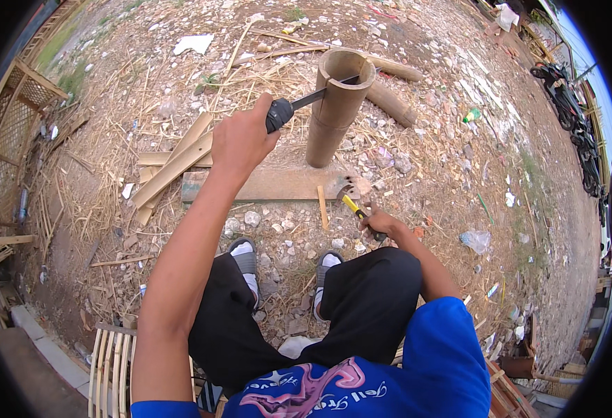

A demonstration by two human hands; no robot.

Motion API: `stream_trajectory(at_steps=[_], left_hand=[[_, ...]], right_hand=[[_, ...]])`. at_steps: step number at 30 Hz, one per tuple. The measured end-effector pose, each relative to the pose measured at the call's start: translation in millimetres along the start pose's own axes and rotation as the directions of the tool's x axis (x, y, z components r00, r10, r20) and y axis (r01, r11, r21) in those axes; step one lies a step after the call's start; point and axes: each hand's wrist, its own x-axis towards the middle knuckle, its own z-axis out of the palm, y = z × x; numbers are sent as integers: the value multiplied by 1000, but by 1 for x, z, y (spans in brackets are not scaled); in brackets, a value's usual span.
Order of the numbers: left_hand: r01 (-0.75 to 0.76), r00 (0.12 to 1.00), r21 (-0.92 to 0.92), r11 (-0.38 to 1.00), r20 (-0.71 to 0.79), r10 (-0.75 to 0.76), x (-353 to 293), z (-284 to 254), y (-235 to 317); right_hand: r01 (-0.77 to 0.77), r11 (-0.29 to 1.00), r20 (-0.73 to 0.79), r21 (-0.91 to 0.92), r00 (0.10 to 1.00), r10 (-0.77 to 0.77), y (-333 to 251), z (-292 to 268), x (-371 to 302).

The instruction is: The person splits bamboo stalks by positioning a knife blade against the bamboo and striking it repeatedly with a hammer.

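A thick bamboo section (332,125) stands on end at the far edge of a flat wooden plank (271,186), its hollow mouth facing up. My left hand (240,136) is closed round the black handle of a knife (309,99). The dark blade lies across the bamboo's top rim and seems to sit in its near wall. Lower and to the right, my right hand (383,223) grips a hammer (350,203) with a yellow and black handle. The hammer's head is down at the plank's right end, beside some dark holes in the wood.
Split bamboo strips (173,167) lie left of the plank, and a small strip (323,207) crosses its front edge. Behind the upright section lie round bamboo pieces (392,104). Stones and shavings litter the ground. Motorcycles (564,97) stand far right; a lattice frame (6,132) stands left.
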Motion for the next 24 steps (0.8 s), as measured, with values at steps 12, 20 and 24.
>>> stream_trajectory(at_steps=[12, 20, 24], left_hand=[[20, 999, 22, 1000, -43, -19, 10, 36, -5], [-18, 994, 51, 999, -105, 23, 18, 86, -24], [-40, 992, 54, 998, -121, 46, 25, 106, -29]], right_hand=[[361, 914, 34, 187, 927, -373, -35, -47, 16], [841, 508, -664, 188, 490, -565, -10, 6, 165], [866, 436, -688, 244, 471, -552, -28, 13, 183]])
